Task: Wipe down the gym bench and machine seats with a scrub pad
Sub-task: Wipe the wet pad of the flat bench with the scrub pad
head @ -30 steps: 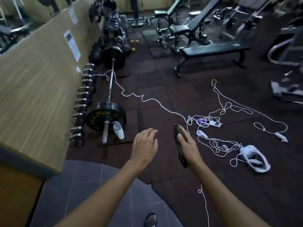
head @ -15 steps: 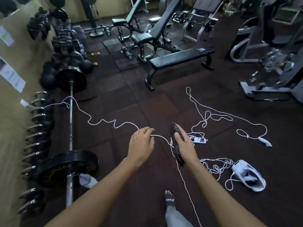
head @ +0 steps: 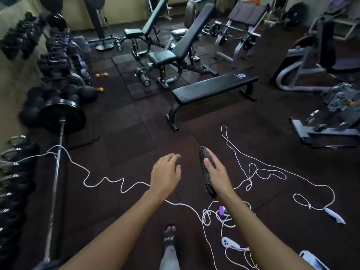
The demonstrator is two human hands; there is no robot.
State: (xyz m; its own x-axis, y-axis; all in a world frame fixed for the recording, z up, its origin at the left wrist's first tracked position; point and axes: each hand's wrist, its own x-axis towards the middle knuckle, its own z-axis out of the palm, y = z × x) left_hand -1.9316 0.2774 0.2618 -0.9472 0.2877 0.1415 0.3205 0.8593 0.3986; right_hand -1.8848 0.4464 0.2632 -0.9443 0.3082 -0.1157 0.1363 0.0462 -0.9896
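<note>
My right hand [head: 216, 172] grips a dark scrub pad [head: 206, 172] edge-on, held out in front of me above the floor. Beside it my left hand [head: 165, 172] hovers with fingers loosely apart and nothing in it. A flat black gym bench [head: 214, 87] stands on the floor ahead, well beyond both hands. Behind it is an adjustable incline bench [head: 175, 47] with a square black seat [head: 162, 57], and a second incline bench [head: 148, 26] stands farther back.
White cables [head: 105, 180] snake over the dark rubber floor, with a power strip [head: 222, 210] and white controllers [head: 229, 243] near my sandalled foot [head: 169, 236]. A loaded barbell [head: 58, 133] and dumbbell racks [head: 58, 55] line the left. Grey machines [head: 321, 61] stand at right.
The view has advanced and turned right, from the left wall toward the benches, which are now nearer. The cables have slid under my arms. Both hands keep their pose; the pad stays in my right hand.
</note>
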